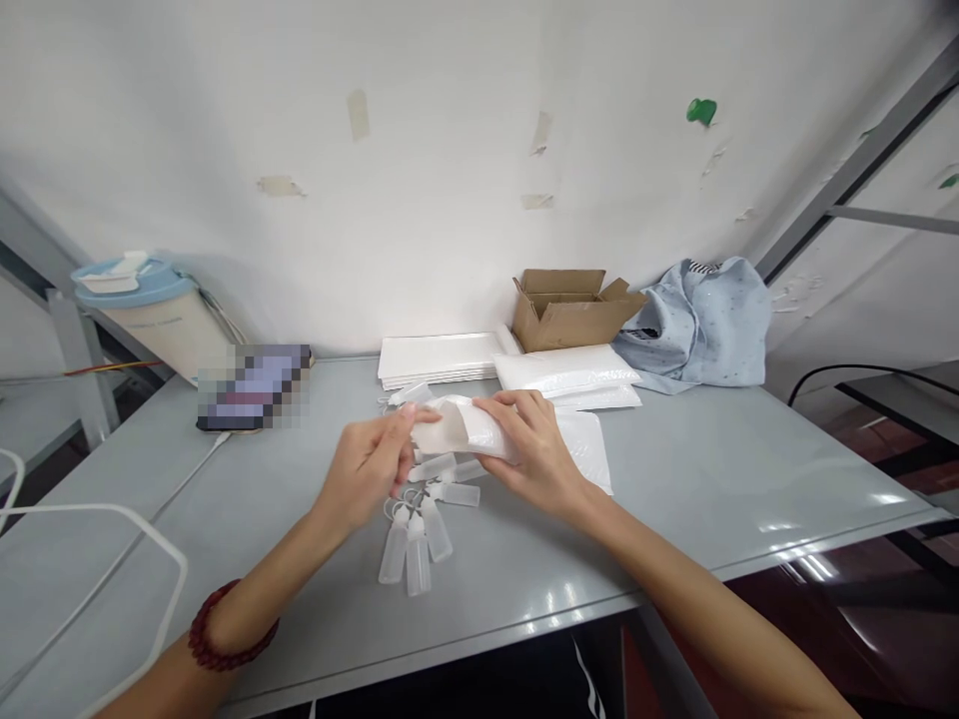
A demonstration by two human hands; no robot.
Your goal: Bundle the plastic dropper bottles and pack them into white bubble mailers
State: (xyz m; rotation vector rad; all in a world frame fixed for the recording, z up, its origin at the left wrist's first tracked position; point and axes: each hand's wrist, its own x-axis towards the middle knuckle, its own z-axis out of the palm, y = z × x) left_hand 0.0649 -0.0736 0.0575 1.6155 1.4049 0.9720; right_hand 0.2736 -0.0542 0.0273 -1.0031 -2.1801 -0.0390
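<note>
Between my two hands a white padded envelope is held above the table, its mouth gaping toward the left. My left hand pinches the flap at the mouth between thumb and fingers. The fingers of my right hand wrap round the envelope's body from the right. Beneath and in front lie several small translucent plastic bottles with white caps and thin loops. Another white padded envelope rests on the table, partly behind my right hand. Whether anything is inside the held envelope cannot be seen.
Behind my hands stand a stack of flat white envelopes, filled padded envelopes, an open cardboard box and a light blue cloth. To the left are a phone on a cable and a cup with a blue lid.
</note>
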